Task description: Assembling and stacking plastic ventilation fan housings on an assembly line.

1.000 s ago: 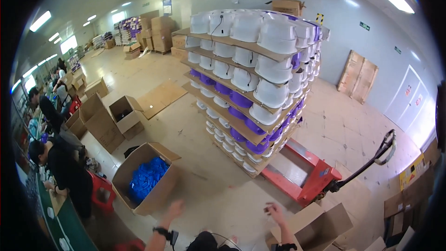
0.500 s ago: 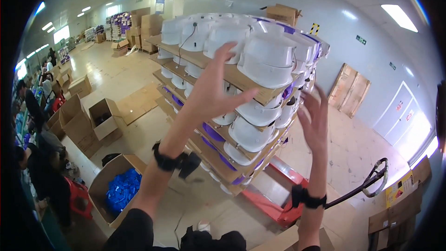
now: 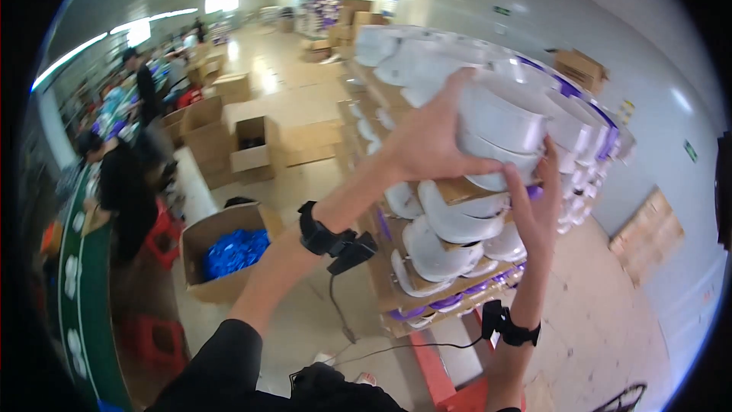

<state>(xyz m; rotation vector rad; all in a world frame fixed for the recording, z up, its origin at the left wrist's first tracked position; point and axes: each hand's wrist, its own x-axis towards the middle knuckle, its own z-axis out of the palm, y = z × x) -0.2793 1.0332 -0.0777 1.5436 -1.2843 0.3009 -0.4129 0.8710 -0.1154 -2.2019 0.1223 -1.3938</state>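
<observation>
At the near corner of a tall layered stack, both my hands are closed round a white rounded plastic housing (image 3: 503,118). My left hand (image 3: 431,141) presses its left side, fingers up by the top edge and thumb along the lower front. Lower on its right side, my right hand (image 3: 537,210) grips it with fingers and thumb. Whether it still rests on the cardboard sheet under it, I cannot tell. Other white housings (image 3: 450,255) fill the layers below, and more stand behind on the top layer. Each wrist wears a black strap with a small device.
A pallet jack's red forks (image 3: 435,370) show under the stack. To the left stands a cardboard box (image 3: 194,240) of blue parts (image 3: 236,252). Farther left, a person (image 3: 126,191) works at a green conveyor (image 3: 91,290) beside red stools (image 3: 156,343). A wooden board (image 3: 648,236) leans on the right wall.
My hands have gone from apart in the air near the stack to closed round the corner housing. The view has turned left, bringing more of the conveyor into sight.
</observation>
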